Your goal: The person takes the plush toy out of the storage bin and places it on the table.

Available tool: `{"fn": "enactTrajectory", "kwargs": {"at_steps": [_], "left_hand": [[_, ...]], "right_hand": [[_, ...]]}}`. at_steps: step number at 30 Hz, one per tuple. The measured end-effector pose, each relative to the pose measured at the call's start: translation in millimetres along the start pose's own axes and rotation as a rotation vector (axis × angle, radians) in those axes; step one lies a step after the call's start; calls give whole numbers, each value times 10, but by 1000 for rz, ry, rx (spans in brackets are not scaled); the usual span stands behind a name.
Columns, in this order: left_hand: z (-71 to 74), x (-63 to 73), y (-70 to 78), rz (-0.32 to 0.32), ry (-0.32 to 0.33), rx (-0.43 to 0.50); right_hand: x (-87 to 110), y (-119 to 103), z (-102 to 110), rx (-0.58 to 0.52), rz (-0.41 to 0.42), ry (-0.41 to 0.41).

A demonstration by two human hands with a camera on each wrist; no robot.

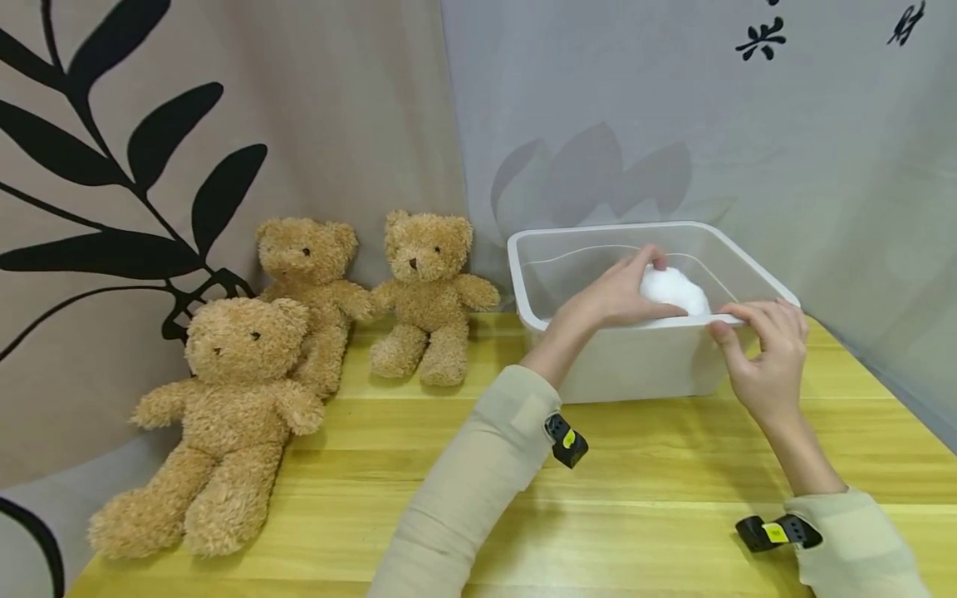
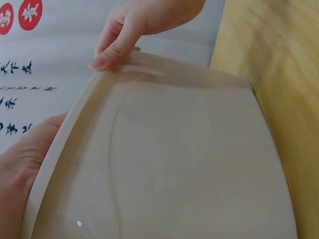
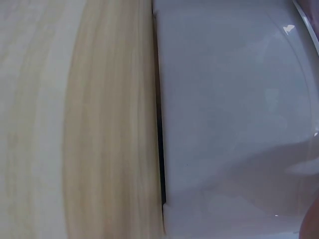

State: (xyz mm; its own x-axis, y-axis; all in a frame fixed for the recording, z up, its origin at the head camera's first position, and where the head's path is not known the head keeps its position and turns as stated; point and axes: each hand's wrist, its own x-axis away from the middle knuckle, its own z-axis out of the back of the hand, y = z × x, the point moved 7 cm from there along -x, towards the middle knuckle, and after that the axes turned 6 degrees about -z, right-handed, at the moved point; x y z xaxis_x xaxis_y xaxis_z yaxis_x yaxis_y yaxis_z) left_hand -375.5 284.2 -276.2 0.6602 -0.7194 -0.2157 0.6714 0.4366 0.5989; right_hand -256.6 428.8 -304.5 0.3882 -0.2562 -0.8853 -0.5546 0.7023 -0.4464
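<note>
A white fluffy thing [image 1: 676,291] shows above the near rim of a white plastic bin [image 1: 635,365]. My left hand [image 1: 616,292] reaches over that rim and grips the fluffy thing, thumb on the near side and fingers on the far side. The bin's depth hides its lower part. At the near right corner my right hand [image 1: 770,357] holds the rim, fingers over the top and thumb on the outer wall. The left wrist view shows this right hand [image 2: 144,22] pinching the corner, and part of my left hand [image 2: 22,169] behind the rim.
Three tan teddy bears sit left of the bin: a front bear [image 1: 232,407], one behind it [image 1: 317,291] and one nearer the bin [image 1: 426,299]. All stand on a yellow wood-grain table [image 1: 635,498]. Behind hangs a printed cloth [image 1: 598,83] close to the bin's back.
</note>
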Motion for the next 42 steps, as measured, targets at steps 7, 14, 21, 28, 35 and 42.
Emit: {"fn": "enactTrajectory", "kwargs": {"at_steps": [7,14,21,28,35,42], "left_hand": [[15,5,-20,18,-9,15],[12,20,-63,97,-44,-71],[79,26,-43,77,39,-118],[106,43,-21,78,88,-157],[148,55,29,9,157,-173],[226,114,73,-11,268,-202]], "right_hand": [[27,130,12,12,-2,-5],[29,155,4,12,3,-7],[17,154,-3,13,4,-4],[31,176,13,15,-4,-7],[34,186,28,24,-1,-9],[39,174,19,29,4,-15]]}}
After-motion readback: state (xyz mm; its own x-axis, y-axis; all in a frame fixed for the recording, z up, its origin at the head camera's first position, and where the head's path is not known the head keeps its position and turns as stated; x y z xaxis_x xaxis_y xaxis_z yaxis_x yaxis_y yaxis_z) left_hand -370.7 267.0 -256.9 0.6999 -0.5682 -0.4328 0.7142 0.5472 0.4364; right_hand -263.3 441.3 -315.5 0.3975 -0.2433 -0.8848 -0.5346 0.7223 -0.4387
